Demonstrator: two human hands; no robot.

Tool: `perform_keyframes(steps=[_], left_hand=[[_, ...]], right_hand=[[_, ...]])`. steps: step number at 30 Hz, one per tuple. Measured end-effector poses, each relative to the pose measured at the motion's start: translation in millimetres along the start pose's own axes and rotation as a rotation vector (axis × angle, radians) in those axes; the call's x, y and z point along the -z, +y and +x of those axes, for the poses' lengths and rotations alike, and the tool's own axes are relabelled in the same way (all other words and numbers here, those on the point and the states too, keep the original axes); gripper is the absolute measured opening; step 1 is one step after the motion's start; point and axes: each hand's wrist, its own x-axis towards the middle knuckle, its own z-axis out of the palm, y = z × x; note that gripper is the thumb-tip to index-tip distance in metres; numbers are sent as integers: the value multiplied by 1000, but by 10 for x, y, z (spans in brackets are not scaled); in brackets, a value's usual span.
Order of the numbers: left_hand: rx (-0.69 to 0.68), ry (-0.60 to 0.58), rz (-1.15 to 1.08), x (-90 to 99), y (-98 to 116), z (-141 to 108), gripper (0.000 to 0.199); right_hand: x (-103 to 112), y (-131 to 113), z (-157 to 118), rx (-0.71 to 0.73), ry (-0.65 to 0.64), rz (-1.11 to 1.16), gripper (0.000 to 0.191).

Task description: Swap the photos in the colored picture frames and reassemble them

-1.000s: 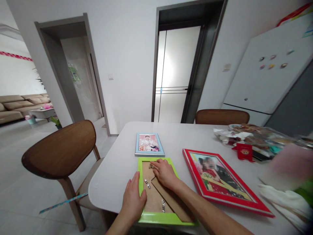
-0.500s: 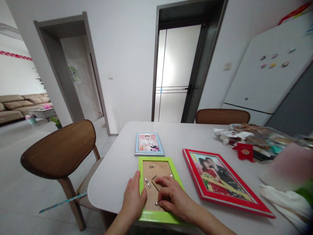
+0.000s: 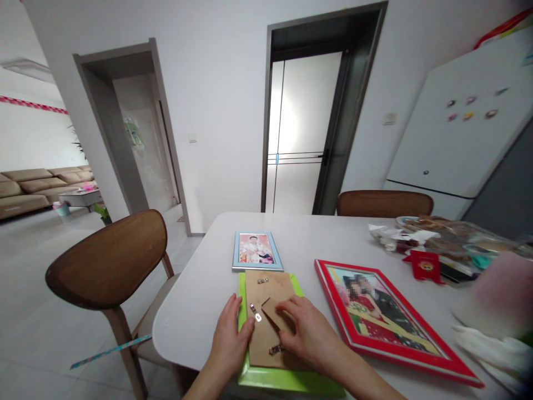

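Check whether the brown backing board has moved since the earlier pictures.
Yes, the backing board has shifted toward the blue frame; its far end now covers part of the green frame at the far rim, which showed bare before.

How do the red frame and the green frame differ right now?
The red frame shows its picture; the green frame shows a brown backing board with metal clips. Both hands are at the green frame, neither at the red frame. The red frame looks larger than the green frame. Both lie on the white table.

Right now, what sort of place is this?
Probably a home's dining area: a white table with wooden chairs, a fridge-like cabinet with magnets, and a sofa beyond.
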Motion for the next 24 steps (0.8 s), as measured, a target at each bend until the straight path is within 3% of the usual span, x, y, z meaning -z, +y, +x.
perform_keyframes(steps=[4,6,10,13,17,21,24], left_hand=[[37,-24,-231,76,149,69,37],[86,-39,-323,189,134,92,34],[212,-14,-385,578,-107,78,33],[283,-5,-342,865,-342,64,27],[296,35,-190,1093,-538,139,27],[223,130,27,1136,-515,211,45],[110,145,129,937,-338,122,52]], right_hand=[[104,-185,13,62,46,100,27],[124,-153,14,66,57,156,30],[64,210,-6,-68,78,12,36],[-40,473,-34,-177,17,-177,39],[-126,552,-13,-253,-21,-265,54],[-118,550,52,-279,49,-145,59],[-99,562,68,-341,98,134,59]])
